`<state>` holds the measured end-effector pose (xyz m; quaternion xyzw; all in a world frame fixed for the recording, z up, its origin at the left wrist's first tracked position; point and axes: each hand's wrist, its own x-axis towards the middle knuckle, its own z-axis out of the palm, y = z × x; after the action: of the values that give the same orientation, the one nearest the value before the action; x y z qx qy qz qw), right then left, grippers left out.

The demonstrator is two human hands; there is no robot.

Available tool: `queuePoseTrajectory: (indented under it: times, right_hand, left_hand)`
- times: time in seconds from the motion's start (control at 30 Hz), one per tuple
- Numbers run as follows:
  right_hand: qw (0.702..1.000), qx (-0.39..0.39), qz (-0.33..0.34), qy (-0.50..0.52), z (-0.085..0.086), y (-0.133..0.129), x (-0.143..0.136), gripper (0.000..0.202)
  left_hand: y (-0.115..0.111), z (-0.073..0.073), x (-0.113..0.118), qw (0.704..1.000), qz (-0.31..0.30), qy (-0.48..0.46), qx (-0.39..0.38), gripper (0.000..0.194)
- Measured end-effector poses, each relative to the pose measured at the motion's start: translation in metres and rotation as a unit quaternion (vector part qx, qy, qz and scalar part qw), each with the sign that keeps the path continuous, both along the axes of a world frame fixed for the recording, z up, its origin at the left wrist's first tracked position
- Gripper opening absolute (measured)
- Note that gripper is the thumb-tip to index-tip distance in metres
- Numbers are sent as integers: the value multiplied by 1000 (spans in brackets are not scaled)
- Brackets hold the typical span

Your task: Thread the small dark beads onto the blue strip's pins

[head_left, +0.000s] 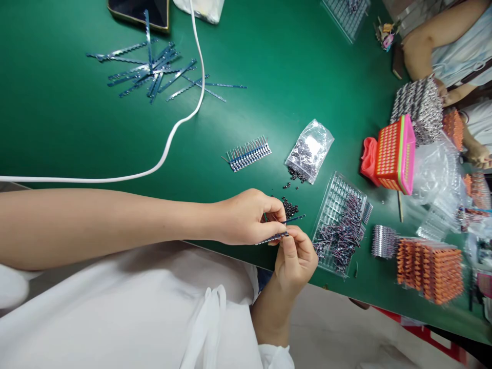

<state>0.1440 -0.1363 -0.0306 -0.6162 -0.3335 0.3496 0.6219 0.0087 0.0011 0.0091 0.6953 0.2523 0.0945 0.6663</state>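
Observation:
My left hand (246,218) reaches in from the left, thumb and forefinger closed on a narrow toothed strip (272,238) lined with small parts. My right hand (295,259) pinches the right end of that strip, its fingertips touching those of the left. A thin blue strip (295,218) sticks out past the left fingertips. Just beyond the hands lies a heap of small dark beads (291,208). A finished-looking row of small parts with wire pins (249,154) rests farther up the green table. The fingers partly hide what they hold.
Loose blue strips (154,72) lie near a white cable (172,133). A bead bag (310,148) and a clear tray of pinned parts (338,225) sit to the right. Beyond are an orange basket (390,154), orange stacks (428,269) and another person's arm (418,56).

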Motion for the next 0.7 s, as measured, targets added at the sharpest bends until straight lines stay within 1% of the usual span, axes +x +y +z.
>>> queuePoseTrajectory:
  times: [0.23, 0.47, 0.6, 0.7]
  right_hand:
    - [1000, -6, -9, -11, -1, -1, 0, 6]
    - [999, -22, -27, -36, -1, -1, -2, 11]
    - [999, -13, -29, -33, -1, -1, -1, 9]
    - [1000, -12, -16, -22, -1, 0, 1, 8]
  left_hand:
    - [-1, -2, 0, 1000, -2, -2, -9, 13]
    - [-1, -2, 1, 1000, 3, -1, -21, 14]
    - [-1, -3, 0, 1000, 4, -2, -4, 14]
    - [0, -2, 1, 1000, 0, -8, 15, 14]
